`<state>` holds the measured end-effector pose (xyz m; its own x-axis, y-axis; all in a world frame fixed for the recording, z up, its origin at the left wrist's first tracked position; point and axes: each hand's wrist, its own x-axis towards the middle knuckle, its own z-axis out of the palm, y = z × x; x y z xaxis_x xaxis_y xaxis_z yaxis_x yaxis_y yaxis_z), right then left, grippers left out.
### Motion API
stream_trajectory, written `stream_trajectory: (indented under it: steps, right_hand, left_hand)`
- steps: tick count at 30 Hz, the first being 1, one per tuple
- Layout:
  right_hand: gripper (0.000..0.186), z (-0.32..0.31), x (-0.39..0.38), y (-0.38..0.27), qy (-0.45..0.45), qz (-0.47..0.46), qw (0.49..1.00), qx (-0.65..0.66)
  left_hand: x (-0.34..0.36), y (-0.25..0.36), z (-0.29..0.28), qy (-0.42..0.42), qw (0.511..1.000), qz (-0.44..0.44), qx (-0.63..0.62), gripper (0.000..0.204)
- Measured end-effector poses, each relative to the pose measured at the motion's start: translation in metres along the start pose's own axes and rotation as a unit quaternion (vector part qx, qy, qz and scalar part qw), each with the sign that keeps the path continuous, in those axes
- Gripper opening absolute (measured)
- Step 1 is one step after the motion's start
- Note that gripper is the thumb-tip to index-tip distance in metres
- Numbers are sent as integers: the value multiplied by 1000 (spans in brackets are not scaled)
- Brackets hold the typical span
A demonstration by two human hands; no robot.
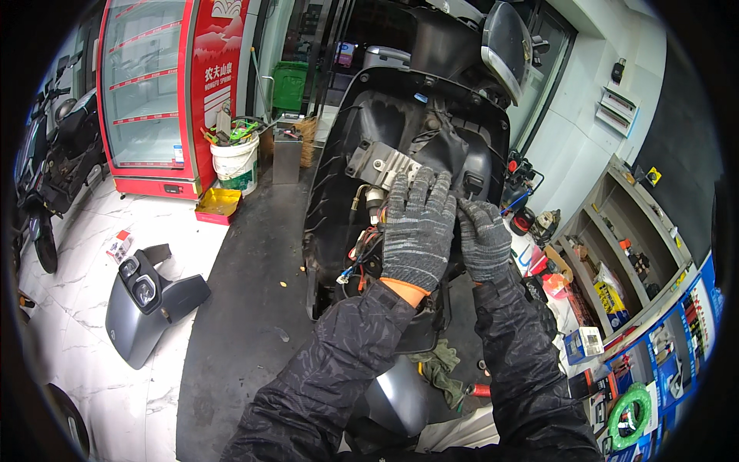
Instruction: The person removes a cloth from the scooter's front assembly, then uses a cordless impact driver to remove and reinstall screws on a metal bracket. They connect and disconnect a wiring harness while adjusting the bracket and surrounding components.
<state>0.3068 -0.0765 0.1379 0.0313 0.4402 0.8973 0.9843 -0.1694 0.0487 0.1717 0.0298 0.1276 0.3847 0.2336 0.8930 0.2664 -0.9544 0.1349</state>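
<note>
My left hand [416, 227], in a grey striped glove, is curled at the lower edge of a silver finned metal component [381, 165], fingertips bent over something hidden. My gloved right hand [483, 239] is just right of it, fingers closed, what they hold hidden. Both are over the black plastic body of an opened scooter [348, 115]. A white cylindrical part [376, 196] and coloured wires [356, 254] with connectors show left of my left hand. A black plug-like part [473, 182] sits above my right hand.
A loose grey fairing [146, 316] lies on white tiles left of the dark mat [231, 323]. Behind are a red display fridge [208, 92], a tool bucket [235, 165] and a yellow tray [218, 206]. A parked scooter [50, 185] stands left; cluttered shelves [604, 242] stand right.
</note>
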Motion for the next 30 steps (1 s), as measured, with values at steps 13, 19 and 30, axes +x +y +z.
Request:
stream_trajectory:
  steps: [13, 19, 30]
  right_hand:
    - [21, 1, 10, -18, -16, 145, 989, 29]
    - [25, 8, 12, -22, -31, 243, 969, 39]
    - [32, -5, 26, -25, -152, 129, 968, -154]
  left_hand:
    - [1, 1, 0, 1, 1000, -6, -10, 41]
    - [1, 2, 1, 4, 1000, -12, -9, 44]
    - [3, 3, 4, 36, 999, -10, -4, 55]
